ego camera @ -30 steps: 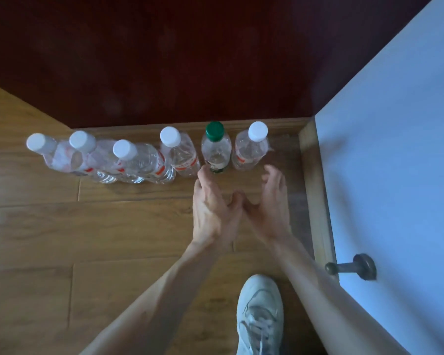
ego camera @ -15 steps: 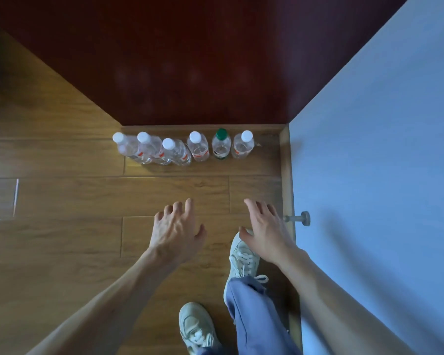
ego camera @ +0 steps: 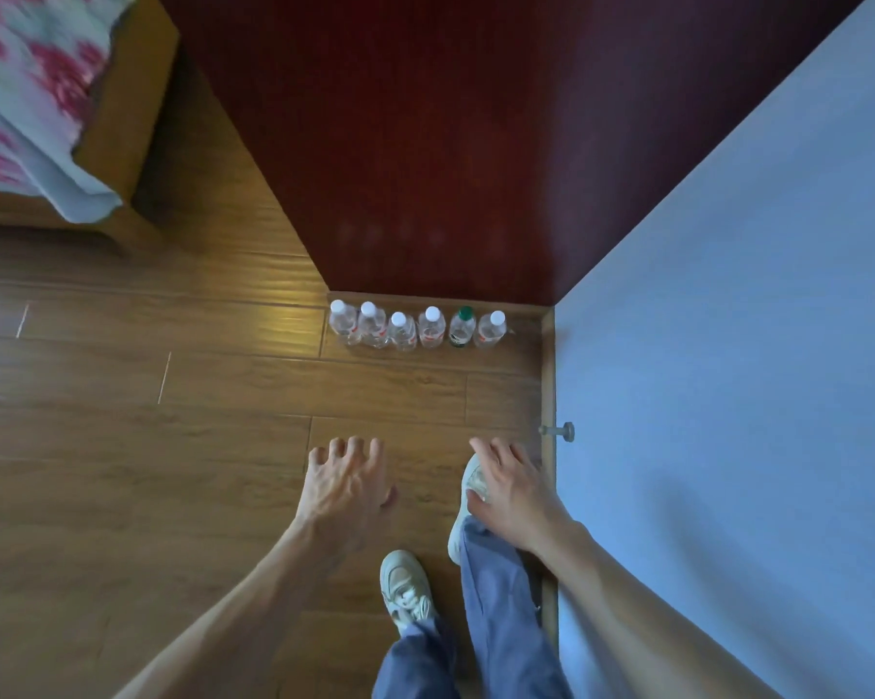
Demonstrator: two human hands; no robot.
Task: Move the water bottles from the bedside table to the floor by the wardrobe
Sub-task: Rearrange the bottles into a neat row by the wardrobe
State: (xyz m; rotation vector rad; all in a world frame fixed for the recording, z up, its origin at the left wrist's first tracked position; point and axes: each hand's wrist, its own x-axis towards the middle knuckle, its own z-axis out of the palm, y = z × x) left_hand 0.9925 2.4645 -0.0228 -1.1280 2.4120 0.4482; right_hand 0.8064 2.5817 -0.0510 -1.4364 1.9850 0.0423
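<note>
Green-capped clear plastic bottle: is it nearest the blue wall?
No, a white-capped clear plastic bottle stands between the green-capped bottle and the blue wall.

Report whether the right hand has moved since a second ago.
Yes. The right hand pulled back toward the person: earlier beyond the door stop, by the bottles; now on its near side.

Clear plastic water bottles [ego camera: 417,329] stand on a glossy wood-plank floor [ego camera: 148,396]; the dark red wardrobe [ego camera: 425,143] has a smooth sheen, the wall [ego camera: 753,345] matt.
</note>
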